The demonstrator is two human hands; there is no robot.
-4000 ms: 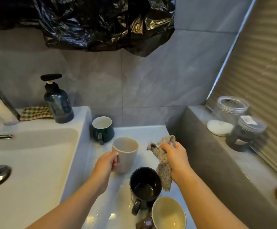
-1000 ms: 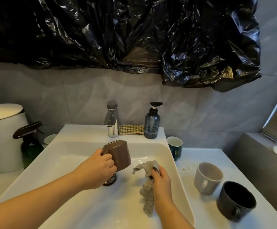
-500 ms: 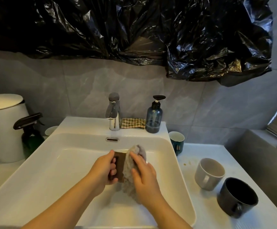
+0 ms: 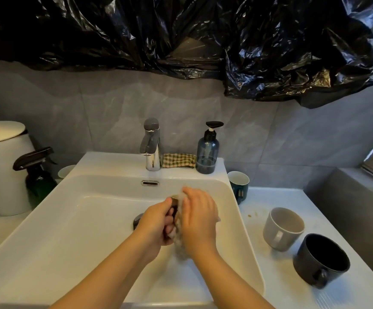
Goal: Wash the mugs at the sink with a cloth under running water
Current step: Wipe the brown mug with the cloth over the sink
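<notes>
Here we go, both hands are over the middle of the sink basin, just right of the drain. My left hand has its fingers curled round the brown mug, gripping it; only a sliver of the rim and dark side shows between my hands. My right hand lies over the cloth, fingers fairly straight, pressing it against the mug. It's blurred and my thumb is hidden. The cloth bunches between palm and mug and hangs down below my hands.

At the back edge of the sink stands the faucet, spout pointing toward me. Just right of it lies a checked rag, and the soap bottle stands at the back right corner.

Over on the counter to the right, the green mug stands upright in the back left corner, hard against the sink's side. Nearer the front, the beige mug and the black mug stand upright just beside each other, handles toward me, the black one closer to the front edge.

To the left of the sink there's a spray bottle beside a white bin. Black plastic sheeting hangs across the wall above.
</notes>
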